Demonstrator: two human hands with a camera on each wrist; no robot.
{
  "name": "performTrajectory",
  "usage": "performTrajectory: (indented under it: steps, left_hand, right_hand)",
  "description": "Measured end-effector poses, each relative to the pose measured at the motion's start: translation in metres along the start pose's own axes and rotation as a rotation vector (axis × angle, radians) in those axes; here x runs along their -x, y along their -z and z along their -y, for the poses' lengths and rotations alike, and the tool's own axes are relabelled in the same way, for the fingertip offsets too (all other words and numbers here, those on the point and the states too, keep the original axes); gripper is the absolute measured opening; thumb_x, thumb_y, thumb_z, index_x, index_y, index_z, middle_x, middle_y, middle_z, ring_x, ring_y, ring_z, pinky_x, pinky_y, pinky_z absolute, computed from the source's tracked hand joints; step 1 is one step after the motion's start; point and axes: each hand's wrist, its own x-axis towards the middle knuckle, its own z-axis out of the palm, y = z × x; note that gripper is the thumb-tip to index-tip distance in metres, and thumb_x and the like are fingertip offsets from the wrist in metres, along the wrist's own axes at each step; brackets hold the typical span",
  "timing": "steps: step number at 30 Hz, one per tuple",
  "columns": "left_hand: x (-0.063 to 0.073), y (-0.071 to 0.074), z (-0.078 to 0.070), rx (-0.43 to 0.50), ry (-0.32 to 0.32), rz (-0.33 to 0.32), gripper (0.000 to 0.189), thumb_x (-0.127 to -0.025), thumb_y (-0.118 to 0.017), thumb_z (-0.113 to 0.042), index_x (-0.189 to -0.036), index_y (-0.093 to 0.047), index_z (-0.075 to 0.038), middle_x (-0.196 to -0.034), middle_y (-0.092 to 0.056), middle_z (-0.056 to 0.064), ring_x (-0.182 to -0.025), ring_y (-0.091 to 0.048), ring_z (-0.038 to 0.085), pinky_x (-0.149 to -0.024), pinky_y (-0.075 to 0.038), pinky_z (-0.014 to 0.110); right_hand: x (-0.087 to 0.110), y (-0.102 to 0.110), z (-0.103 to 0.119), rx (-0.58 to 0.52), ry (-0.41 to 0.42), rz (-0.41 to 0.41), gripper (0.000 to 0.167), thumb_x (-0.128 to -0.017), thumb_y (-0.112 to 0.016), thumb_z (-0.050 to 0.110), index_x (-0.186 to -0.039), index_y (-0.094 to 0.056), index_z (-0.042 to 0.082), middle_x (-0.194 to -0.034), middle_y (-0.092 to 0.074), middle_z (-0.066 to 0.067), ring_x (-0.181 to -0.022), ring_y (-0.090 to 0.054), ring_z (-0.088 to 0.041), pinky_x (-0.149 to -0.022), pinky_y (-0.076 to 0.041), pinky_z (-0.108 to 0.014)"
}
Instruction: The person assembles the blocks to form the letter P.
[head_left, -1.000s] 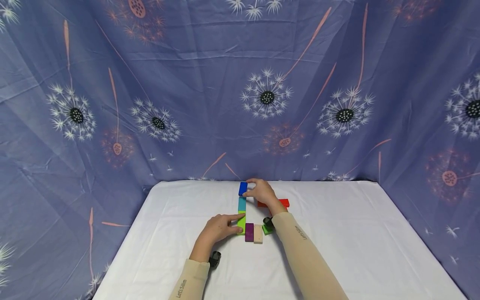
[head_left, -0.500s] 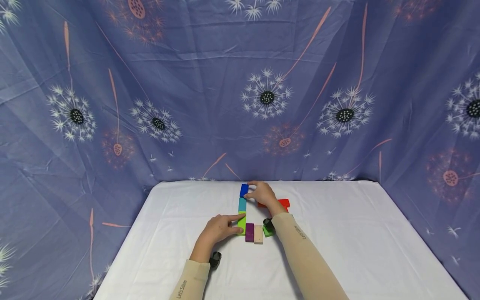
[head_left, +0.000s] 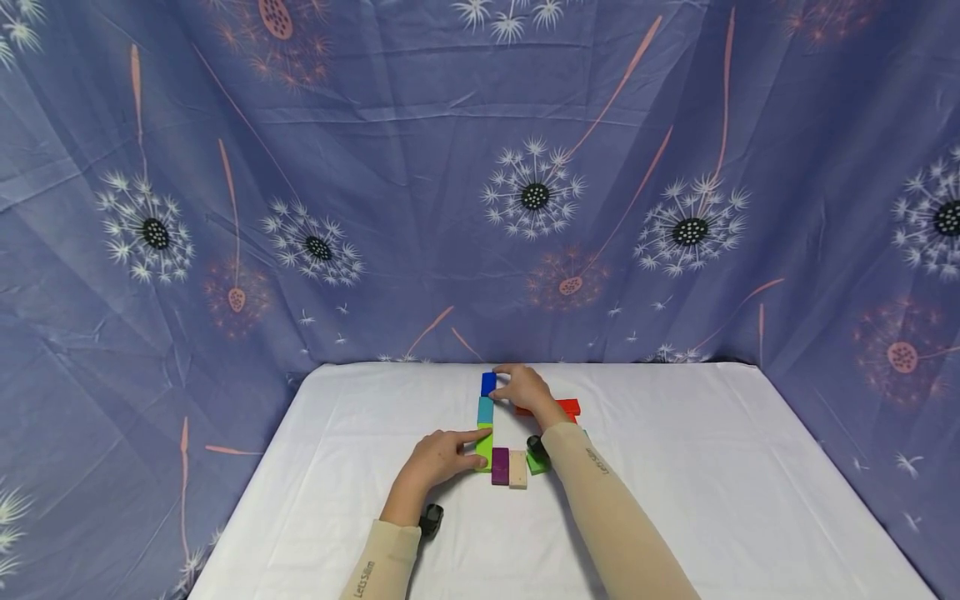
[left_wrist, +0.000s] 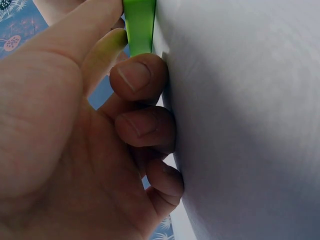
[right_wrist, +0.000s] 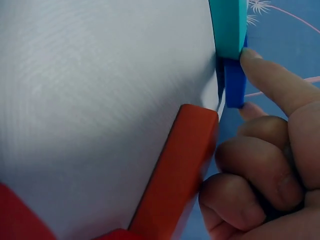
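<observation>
My left hand (head_left: 435, 457) grips a lime green block (head_left: 484, 447), with the index finger near its far end and the thumb near its near end. In the left wrist view the other fingers are curled against the white cloth. My right hand (head_left: 527, 388) pinches a dark blue block (head_left: 488, 384) between thumb and index finger. That block stands in line beyond a light blue block (head_left: 486, 410), which meets the lime green one. From the right wrist view, the dark blue block (right_wrist: 235, 84) is right at the end of the light blue block (right_wrist: 229, 30).
A purple block (head_left: 500, 467) and a plain wooden block (head_left: 517, 469) stand side by side right of the lime green one. A green block (head_left: 537, 463) is partly hidden by the right wrist. Red blocks (head_left: 568, 407) lie behind the right forearm. A patterned curtain (head_left: 420, 208) hangs behind the table.
My right hand has brought the dark blue block slightly nearer to me and straightened it against the light blue block. The left hand keeps its place on the lime green block.
</observation>
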Motion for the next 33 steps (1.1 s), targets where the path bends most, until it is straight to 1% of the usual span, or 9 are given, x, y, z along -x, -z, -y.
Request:
performTrajectory:
  steps: [8,14,21,23,25,26,28,31,33]
  left_hand:
    - [-0.001,0.000,-0.002,0.002,-0.004,0.008,0.055,-0.092,-0.079,-0.050,-0.145,-0.066,-0.041,-0.069,-0.057,-0.006,-0.061,-0.042,0.011,-0.057,-0.035,0.029]
    - [-0.001,-0.001,-0.003,-0.006,0.000,0.019,0.055,-0.092,-0.078,-0.051,-0.145,-0.066,-0.041,-0.069,-0.056,-0.006,-0.062,-0.043,0.011,-0.058,-0.036,0.029]
    - [0.000,-0.001,-0.004,-0.009,-0.016,0.009,0.056,-0.092,-0.079,-0.050,-0.145,-0.066,-0.040,-0.069,-0.057,-0.007,-0.061,-0.043,0.010,-0.058,-0.037,0.028]
    - [0.000,-0.001,-0.004,-0.004,-0.018,0.005,0.056,-0.092,-0.079,-0.050,-0.146,-0.065,-0.040,-0.069,-0.057,-0.007,-0.061,-0.043,0.010,-0.058,-0.036,0.028]
    - [0.000,0.001,-0.004,0.000,-0.018,-0.002,0.057,-0.092,-0.079,-0.050,-0.146,-0.065,-0.040,-0.068,-0.056,-0.008,-0.061,-0.042,0.010,-0.058,-0.036,0.028]
    - [0.000,0.001,-0.004,-0.001,-0.019,-0.004,0.057,-0.092,-0.079,-0.050,-0.146,-0.065,-0.040,-0.067,-0.055,-0.008,-0.060,-0.040,0.010,-0.058,-0.035,0.028]
    - [0.000,0.002,-0.003,0.003,-0.016,-0.005,0.059,-0.092,-0.079,-0.050,-0.148,-0.063,-0.040,-0.066,-0.051,-0.008,-0.060,-0.037,0.010,-0.057,-0.032,0.029]
    - [0.000,0.002,-0.002,0.011,-0.011,-0.008,0.063,-0.092,-0.079,-0.050,-0.151,-0.061,-0.038,-0.064,-0.047,-0.007,-0.059,-0.033,0.011,-0.057,-0.030,0.029]
    - [0.000,0.001,-0.001,0.018,0.000,-0.008,0.065,-0.092,-0.079,-0.051,-0.152,-0.059,-0.038,-0.064,-0.046,-0.007,-0.059,-0.033,0.011,-0.058,-0.029,0.029]
  right_hand:
    - [0.002,0.003,-0.001,0.052,0.000,0.051,0.059,-0.091,-0.084,0.041,-0.146,-0.068,0.028,-0.153,-0.062,-0.010,-0.137,-0.060,-0.037,-0.108,-0.050,-0.056]
    - [0.001,0.000,-0.006,0.056,-0.005,0.058,0.060,-0.093,-0.081,0.043,-0.149,-0.064,0.032,-0.156,-0.059,-0.010,-0.142,-0.056,-0.038,-0.111,-0.048,-0.058]
    - [0.012,0.002,-0.012,-0.034,0.075,0.006,0.061,-0.095,-0.079,0.040,-0.151,-0.062,0.026,-0.157,-0.058,-0.012,-0.145,-0.053,-0.039,-0.114,-0.045,-0.060]
    - [0.018,0.004,-0.014,-0.083,0.098,-0.004,0.061,-0.095,-0.080,0.039,-0.151,-0.062,0.023,-0.154,-0.061,-0.014,-0.132,-0.063,-0.037,-0.107,-0.050,-0.056]
    - [0.025,0.007,-0.017,-0.120,0.115,-0.004,0.061,-0.095,-0.079,0.039,-0.152,-0.062,0.023,-0.140,-0.070,-0.017,-0.105,-0.072,-0.031,-0.089,-0.056,-0.048]
    - [0.029,0.008,-0.019,-0.144,0.117,0.003,0.062,-0.096,-0.079,0.038,-0.153,-0.060,0.023,-0.130,-0.074,-0.018,-0.090,-0.071,-0.028,-0.079,-0.055,-0.043]
    - [0.037,0.011,-0.022,-0.185,0.120,0.018,0.063,-0.097,-0.078,0.037,-0.155,-0.058,0.024,-0.107,-0.079,-0.020,-0.063,-0.058,-0.022,-0.060,-0.046,-0.036]
    - [0.051,0.015,-0.025,-0.229,0.119,0.031,0.066,-0.097,-0.078,0.036,-0.157,-0.055,0.025,-0.084,-0.077,-0.020,-0.050,-0.045,-0.017,-0.049,-0.035,-0.031]
    - [0.061,0.017,-0.026,-0.232,0.124,0.009,0.066,-0.096,-0.080,0.037,-0.156,-0.056,0.025,-0.089,-0.077,-0.017,-0.055,-0.044,-0.014,-0.051,-0.034,-0.030]
